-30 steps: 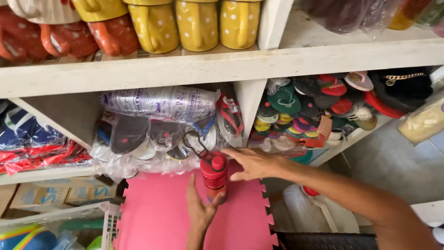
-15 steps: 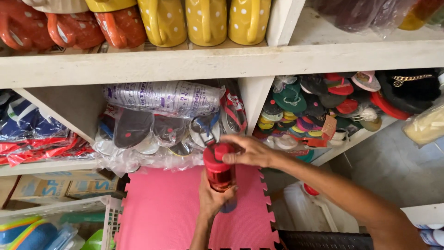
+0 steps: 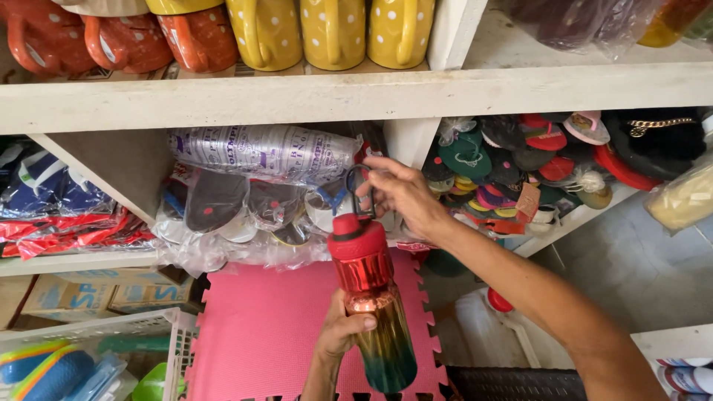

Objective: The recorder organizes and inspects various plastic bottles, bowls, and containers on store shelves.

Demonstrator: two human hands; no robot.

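Head view: left hand grips red-to-green bottle, right hand pinches its loop beside clear printed package.

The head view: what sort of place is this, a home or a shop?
Probably a small household-goods shop or its storeroom. White shelves hold rows of identical yellow dotted mugs and orange mugs, plastic-wrapped bundles of goods, and piled caps: many copies of each, still packed.
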